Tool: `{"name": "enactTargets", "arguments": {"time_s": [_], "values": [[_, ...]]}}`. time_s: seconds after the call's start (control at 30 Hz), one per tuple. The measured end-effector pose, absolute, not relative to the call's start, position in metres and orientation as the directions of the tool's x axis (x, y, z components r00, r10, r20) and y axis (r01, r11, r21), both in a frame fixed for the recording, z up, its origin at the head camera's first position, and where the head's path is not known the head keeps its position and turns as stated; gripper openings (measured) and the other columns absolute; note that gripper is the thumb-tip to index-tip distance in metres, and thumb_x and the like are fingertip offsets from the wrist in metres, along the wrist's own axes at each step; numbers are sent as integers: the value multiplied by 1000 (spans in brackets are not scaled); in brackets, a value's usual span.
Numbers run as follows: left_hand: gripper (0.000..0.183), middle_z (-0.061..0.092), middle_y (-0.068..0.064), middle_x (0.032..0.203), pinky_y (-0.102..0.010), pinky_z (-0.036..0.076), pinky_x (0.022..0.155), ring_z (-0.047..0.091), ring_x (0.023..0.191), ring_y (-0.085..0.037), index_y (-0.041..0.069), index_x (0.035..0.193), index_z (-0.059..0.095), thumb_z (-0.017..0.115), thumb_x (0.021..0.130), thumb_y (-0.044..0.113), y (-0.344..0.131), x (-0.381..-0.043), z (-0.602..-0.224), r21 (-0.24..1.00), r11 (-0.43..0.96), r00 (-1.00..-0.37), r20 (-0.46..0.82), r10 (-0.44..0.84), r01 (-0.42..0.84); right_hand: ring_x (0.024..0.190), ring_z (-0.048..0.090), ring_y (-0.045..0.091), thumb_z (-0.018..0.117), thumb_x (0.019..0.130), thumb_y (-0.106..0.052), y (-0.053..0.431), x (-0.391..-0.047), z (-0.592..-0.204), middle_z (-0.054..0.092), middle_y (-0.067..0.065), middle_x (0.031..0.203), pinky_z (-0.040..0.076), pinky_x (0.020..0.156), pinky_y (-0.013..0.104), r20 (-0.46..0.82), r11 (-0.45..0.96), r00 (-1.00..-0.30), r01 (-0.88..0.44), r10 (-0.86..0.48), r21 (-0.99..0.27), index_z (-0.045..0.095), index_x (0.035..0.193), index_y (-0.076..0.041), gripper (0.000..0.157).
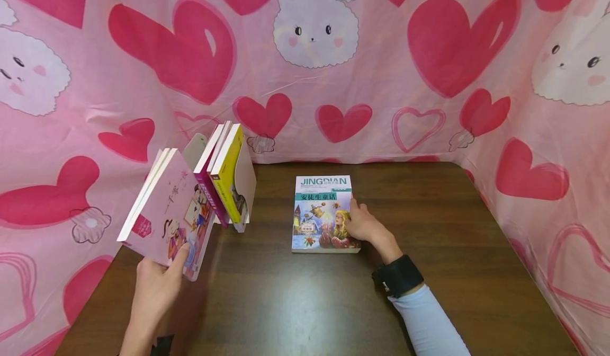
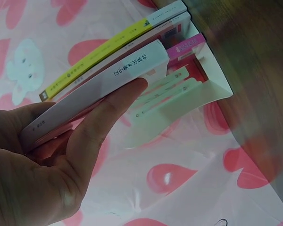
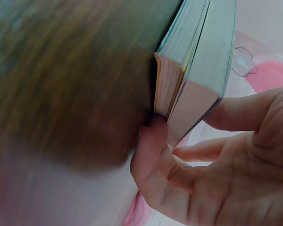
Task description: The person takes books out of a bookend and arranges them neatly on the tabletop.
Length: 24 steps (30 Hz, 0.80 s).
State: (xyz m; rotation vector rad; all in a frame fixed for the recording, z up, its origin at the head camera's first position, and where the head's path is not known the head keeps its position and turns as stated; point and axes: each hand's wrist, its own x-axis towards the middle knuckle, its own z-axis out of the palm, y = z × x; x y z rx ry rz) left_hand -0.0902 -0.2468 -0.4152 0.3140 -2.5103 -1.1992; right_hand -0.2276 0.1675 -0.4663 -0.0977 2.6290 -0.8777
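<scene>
My left hand grips a pink picture book, thumb on its illustrated cover, and a second block of pages shows behind it. The pair is held tilted, just left of a white bookend. Between the bookend's sides stand a yellow-spined book and a magenta-spined book. My right hand pinches the right edge of a fairy-tale book with a teal title band. In the right wrist view another book lies against it, with fingertips on its edge.
Brown wooden tabletop extends around the books. Pink heart-patterned cloth hangs behind the table and along both sides. In the left wrist view the bookend's pale slotted side stands close to the held books.
</scene>
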Motion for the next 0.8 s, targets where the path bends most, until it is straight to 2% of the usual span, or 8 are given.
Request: {"name": "enactTargets", "arguments": {"time_s": [0.1,0.23,0.33,0.43,0.57,0.67,0.73,0.8], "values": [[47,61,-39,132,-71,49,95,63,115,-59,-12,141,55,64,105,17,-246,-88,-414,785,618,-917,208,-341,-52,152,20,53,49,107,-15,168,-228,-467,12,41,165,21,120,67,-320,806,-931,50,-176,-589,7,163,11,74],[45,64,-36,129,-41,59,91,66,113,-54,-11,139,59,66,104,16,-246,-84,-413,775,631,-913,222,-341,-48,153,18,53,49,107,-15,168,-228,-468,11,41,165,20,121,67,-319,807,-931,49,-177,-589,7,163,11,74],[43,65,-35,127,-9,46,81,67,112,-52,-10,137,61,67,103,15,-245,-81,-412,770,637,-912,230,-339,-42,154,17,53,49,108,-15,167,-228,-468,11,41,165,19,121,67,-318,804,-931,47,-179,-592,7,163,11,74],[42,65,-36,127,-1,34,77,67,112,-52,-11,136,61,68,103,13,-245,-79,-412,771,636,-915,232,-331,-35,153,18,53,49,108,-14,167,-227,-467,11,41,165,19,121,67,-317,805,-931,45,-181,-592,7,163,11,74],[42,65,-35,127,-19,51,82,67,112,-52,-10,137,60,68,102,13,-246,-76,-411,762,646,-918,226,-327,-43,152,21,53,50,107,-14,167,-227,-467,11,41,165,21,120,67,-316,804,-932,47,-178,-592,7,163,11,75],[42,66,-35,126,-20,51,82,67,111,-52,-10,136,61,69,102,13,-245,-75,-410,762,647,-918,229,-325,-39,151,23,53,50,107,-14,167,-228,-467,13,41,164,22,120,67,-316,806,-932,47,-176,-590,7,163,11,75],[42,66,-35,126,-11,46,79,67,111,-51,-10,136,61,68,102,13,-243,-74,-410,767,640,-921,229,-316,-30,151,25,53,50,107,-15,167,-228,-467,13,41,164,23,120,67,-317,810,-932,47,-175,-585,7,163,11,74],[42,66,-35,128,-16,53,83,67,111,-51,-10,138,60,68,103,13,-241,-74,-409,773,634,-925,232,-302,-13,150,26,53,49,108,-15,167,-228,-467,14,41,164,24,120,67,-318,812,-932,48,-173,-581,8,163,11,74]]}}
